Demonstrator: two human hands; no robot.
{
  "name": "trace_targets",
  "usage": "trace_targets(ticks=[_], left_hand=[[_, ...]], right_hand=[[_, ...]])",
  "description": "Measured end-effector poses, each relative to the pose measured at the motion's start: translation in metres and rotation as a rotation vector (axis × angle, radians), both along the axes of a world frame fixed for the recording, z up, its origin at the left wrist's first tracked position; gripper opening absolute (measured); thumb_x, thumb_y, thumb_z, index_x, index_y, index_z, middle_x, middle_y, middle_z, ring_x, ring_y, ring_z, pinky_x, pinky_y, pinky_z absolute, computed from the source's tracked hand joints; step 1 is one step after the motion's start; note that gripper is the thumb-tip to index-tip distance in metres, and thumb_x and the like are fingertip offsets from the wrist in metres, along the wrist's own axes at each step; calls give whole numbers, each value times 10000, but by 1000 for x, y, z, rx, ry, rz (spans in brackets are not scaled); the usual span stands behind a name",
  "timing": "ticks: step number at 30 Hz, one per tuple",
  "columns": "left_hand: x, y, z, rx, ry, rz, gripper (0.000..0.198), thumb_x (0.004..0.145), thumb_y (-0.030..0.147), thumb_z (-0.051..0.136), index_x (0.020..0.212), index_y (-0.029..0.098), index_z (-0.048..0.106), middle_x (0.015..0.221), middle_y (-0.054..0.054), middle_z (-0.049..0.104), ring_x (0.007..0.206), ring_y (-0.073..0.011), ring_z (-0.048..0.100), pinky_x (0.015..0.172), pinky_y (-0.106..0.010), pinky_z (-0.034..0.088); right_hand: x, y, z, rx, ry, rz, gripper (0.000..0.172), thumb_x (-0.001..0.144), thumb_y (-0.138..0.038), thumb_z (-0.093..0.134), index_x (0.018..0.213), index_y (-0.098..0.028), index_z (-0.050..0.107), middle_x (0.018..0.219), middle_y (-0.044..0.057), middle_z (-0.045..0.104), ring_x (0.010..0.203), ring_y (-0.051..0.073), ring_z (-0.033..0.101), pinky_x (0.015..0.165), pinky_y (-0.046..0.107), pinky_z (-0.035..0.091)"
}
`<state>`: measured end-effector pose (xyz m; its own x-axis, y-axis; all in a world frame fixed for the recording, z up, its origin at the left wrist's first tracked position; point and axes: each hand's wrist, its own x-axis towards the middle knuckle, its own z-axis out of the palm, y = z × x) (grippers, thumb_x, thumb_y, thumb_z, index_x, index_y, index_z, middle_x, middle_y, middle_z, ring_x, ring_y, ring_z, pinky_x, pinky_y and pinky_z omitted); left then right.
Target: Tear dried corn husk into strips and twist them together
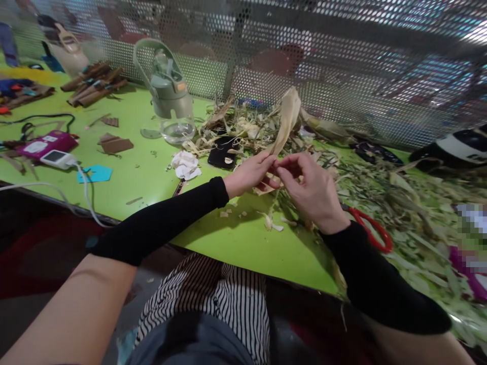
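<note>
A long pale dried corn husk leaf (286,119) stands up from between both hands over the green table (243,243). My left hand (249,173) pinches the husk's lower end with thumb and fingers closed. My right hand (310,190) meets it from the right, fingers curled and pinched on the same husk. Both forearms wear black sleeves. Small husk scraps (272,222) lie on the table just below the hands.
A heap of dried husks (243,129) lies behind the hands, and green leaf trimmings (411,203) spread to the right. Red-handled scissors (371,230) rest by my right wrist. A green water jug (167,91), black phone (222,152), crumpled tissue (185,165), charger with cable (59,158) and perforated metal screen (342,66) are around.
</note>
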<state>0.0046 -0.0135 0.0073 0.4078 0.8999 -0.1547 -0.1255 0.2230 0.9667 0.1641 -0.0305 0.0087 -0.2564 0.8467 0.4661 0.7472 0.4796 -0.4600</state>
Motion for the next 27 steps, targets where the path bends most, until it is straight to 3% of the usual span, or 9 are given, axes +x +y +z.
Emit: trace_targets(ticks=[5, 9, 14, 21, 25, 27], left_hand=[[2, 6, -5, 9, 0, 50, 327, 1126, 185, 375, 803, 194, 422, 629, 87, 397, 439, -24, 392, 456, -168, 286], [2, 9, -8, 1, -30, 91, 332, 1117, 166, 374, 793, 192, 437, 602, 93, 333, 437, -30, 320, 442, -168, 239], [-2, 8, -5, 101, 40, 93, 319, 1101, 163, 398, 795, 189, 484, 615, 82, 360, 472, -50, 362, 476, -185, 285], [0, 1, -5, 319, 286, -37, 341, 1077, 207, 493, 741, 187, 547, 673, 32, 507, 569, -88, 426, 576, -228, 346], [-1, 1, -6, 286, 292, -92, 345, 1095, 286, 462, 767, 202, 534, 680, 32, 471, 571, -103, 405, 573, -237, 329], [-3, 3, -7, 306, 303, -51, 352, 1101, 305, 437, 768, 209, 503, 682, 34, 441, 585, -111, 388, 588, -242, 317]], right_hand=[[2, 10, -19, 22, 139, 26, 68, 911, -297, 610, 957, -246, 615, 905, 40, 749, 745, 193, 682, 703, 336, 534], [8, 15, -30, -33, 174, 26, 121, 925, -341, 601, 986, -243, 635, 943, 57, 758, 786, 212, 694, 703, 345, 535], [13, 11, -21, -25, 84, -13, 128, 948, -345, 580, 907, -248, 651, 933, 70, 750, 835, 239, 684, 759, 375, 526], [12, 6, -16, -69, 153, -57, 159, 976, -370, 553, 856, -269, 529, 783, 25, 692, 714, 208, 612, 685, 340, 467], [11, 6, -15, -76, 169, -88, 182, 971, -376, 571, 840, -273, 497, 713, 0, 612, 678, 201, 576, 673, 337, 447], [10, 5, -13, -99, 180, -97, 189, 965, -388, 588, 842, -268, 509, 700, -7, 589, 663, 197, 559, 665, 337, 438]])
